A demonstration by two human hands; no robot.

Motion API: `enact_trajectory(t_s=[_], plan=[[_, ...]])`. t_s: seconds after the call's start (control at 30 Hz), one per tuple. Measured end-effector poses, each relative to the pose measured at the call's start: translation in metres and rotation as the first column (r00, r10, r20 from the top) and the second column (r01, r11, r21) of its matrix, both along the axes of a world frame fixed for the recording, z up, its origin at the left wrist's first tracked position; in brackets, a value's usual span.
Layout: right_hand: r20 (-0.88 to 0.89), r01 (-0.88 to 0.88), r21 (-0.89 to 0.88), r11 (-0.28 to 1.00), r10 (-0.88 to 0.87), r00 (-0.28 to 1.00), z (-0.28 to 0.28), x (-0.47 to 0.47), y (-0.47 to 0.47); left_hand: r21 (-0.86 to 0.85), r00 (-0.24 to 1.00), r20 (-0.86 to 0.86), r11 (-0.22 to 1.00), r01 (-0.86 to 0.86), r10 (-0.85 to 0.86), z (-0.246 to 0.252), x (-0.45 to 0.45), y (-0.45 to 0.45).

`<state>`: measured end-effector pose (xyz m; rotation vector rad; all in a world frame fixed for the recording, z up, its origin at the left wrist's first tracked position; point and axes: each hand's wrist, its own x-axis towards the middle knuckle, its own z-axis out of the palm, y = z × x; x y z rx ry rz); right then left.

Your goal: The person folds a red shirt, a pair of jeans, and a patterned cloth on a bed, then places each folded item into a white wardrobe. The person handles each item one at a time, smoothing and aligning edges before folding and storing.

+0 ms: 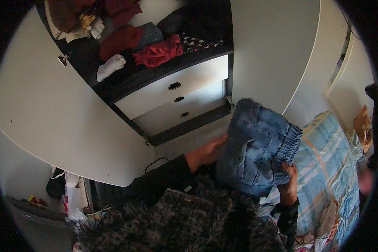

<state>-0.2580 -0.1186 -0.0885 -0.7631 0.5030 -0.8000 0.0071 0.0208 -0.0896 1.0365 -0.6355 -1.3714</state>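
A folded pair of blue denim trousers (255,151) with a gathered elastic waistband is held up in front of my body. My left hand (208,152) grips its left side, the fingertips hidden behind the denim. My right hand (289,182) holds the lower right corner by the waistband, thumb on top. Ahead stands an open wardrobe whose dark shelf (126,89) carries a rolled white cloth (111,67), a folded red garment (160,51), a dark red garment (121,41) and a grey one (151,36).
White drawers (195,78) sit below the shelf. Open wardrobe doors stand at left (66,119) and right (271,47). A plaid cloth (324,163) covers a surface at right, with crumpled items on its near part. At lower left is a grey container (44,226) beside assorted things.
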Motion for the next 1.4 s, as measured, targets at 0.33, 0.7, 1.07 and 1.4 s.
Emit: enact_trajectory(t_s=[0.33, 0.7, 1.07, 1.4], plan=[[-0.203, -0.021, 0.052, 0.998, 0.031, 0.979, -0.042, 0.019, 0.005, 0.16, 0.922, -0.375, 0.972, 0.171, -0.1, -0.011, 0.005, 0.022], [-0.33, -0.184, -0.111, 0.977, 0.138, 0.934, -0.033, 0.031, 0.001, -0.144, 0.967, -0.253, 0.989, -0.034, -0.003, 0.062, 0.1, -0.001], [-0.803, 0.215, 0.165, 0.963, 0.004, 0.596, -0.173, -0.122, 0.04, -0.592, 0.44, 0.615, 0.752, -0.291, 0.654, 0.228, 0.398, -0.051], [-0.664, 0.506, 0.066, 0.86, -0.34, 0.665, -0.269, -0.171, 0.076, -0.527, -0.686, 0.726, 0.676, -0.515, 0.045, 0.144, 0.5, -0.103]])
